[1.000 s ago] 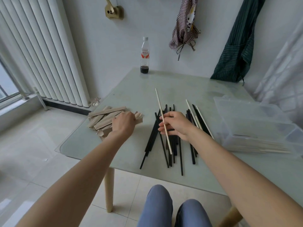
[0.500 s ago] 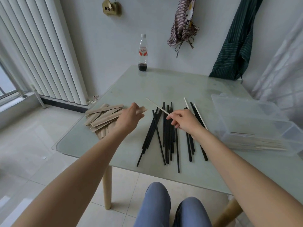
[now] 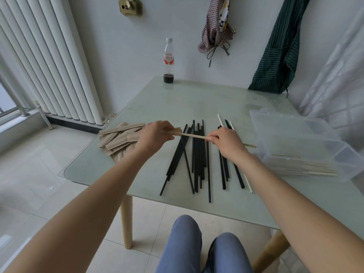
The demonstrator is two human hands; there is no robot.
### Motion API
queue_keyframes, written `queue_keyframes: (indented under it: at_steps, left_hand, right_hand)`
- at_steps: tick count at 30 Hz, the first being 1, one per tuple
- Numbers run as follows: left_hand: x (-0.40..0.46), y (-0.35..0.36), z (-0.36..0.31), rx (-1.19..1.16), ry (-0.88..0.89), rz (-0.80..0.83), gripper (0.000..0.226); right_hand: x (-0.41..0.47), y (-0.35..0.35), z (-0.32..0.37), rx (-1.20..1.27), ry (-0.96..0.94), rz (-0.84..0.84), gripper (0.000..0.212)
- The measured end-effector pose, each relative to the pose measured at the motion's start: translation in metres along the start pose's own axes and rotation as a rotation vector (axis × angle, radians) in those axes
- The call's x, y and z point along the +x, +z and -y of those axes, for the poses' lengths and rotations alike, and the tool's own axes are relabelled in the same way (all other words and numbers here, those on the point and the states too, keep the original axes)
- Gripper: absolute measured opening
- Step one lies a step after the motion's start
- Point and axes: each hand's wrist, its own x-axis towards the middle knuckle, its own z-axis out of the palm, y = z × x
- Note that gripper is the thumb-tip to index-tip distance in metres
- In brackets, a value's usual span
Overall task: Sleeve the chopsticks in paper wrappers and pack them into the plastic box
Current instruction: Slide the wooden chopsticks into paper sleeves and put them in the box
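Right hand (image 3: 226, 143) pinches pale chopstick (image 3: 194, 135) mid-shaft, over black chopsticks (image 3: 197, 154) on bench (image 3: 197, 99). Left hand (image 3: 155, 135) fingers grip paper wrapper (image 3: 177, 131) at tip. Chopstick likely light, stiff; wrapper flimsy, hold near mouth. Plastic box (image 3: 295, 138) right.

A pale green glass tabletop (image 3: 197, 101) with rounded corners stands on light wooden legs and carries everything. A spread of long black chopsticks (image 3: 197, 154) lies near its front edge, mostly pointing front to back. Left of that spread lies a loose heap of tan paper wrappers (image 3: 118, 136). Right of the spread, a few pale wooden chopsticks (image 3: 247, 183) lie among more black ones, and beyond them stands a clear plastic box (image 3: 295, 140). Behind the spread, at the far edge, stands a clear plastic bottle (image 3: 168, 62) holding a little dark liquid.
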Motion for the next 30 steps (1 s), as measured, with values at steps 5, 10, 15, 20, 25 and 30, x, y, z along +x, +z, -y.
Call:
queue_keyframes:
  at_steps: [5, 10, 15, 20, 25, 30]
  left_hand:
    - [-0.002, 0.002, -0.01, 0.059, 0.051, 0.05, 0.026]
    - [0.0, 0.002, -0.026, 0.05, 0.048, 0.122, 0.023]
    - [0.004, -0.008, -0.037, 0.001, 0.044, 0.232, 0.021]
    - [0.003, -0.003, -0.048, 0.025, 0.09, 0.256, 0.019]
    - [0.003, -0.007, -0.045, -0.004, 0.077, 0.235, 0.019]
    - [0.001, -0.003, -0.053, -0.02, 0.075, 0.236, 0.019]
  right_hand:
    - [0.001, 0.0, 0.003, 0.011, -0.038, 0.001, 0.022]
    - [0.003, 0.001, 0.008, 0.02, -0.023, 0.028, 0.021]
    - [0.002, 0.0, 0.005, 0.026, -0.03, -0.006, 0.02]
    - [-0.003, -0.005, 0.013, -0.031, -0.141, 0.031, 0.021]
    - [-0.01, -0.009, 0.004, -0.011, -0.106, -0.01, 0.018]
    - [-0.011, -0.008, 0.004, 0.011, -0.109, -0.027, 0.017]
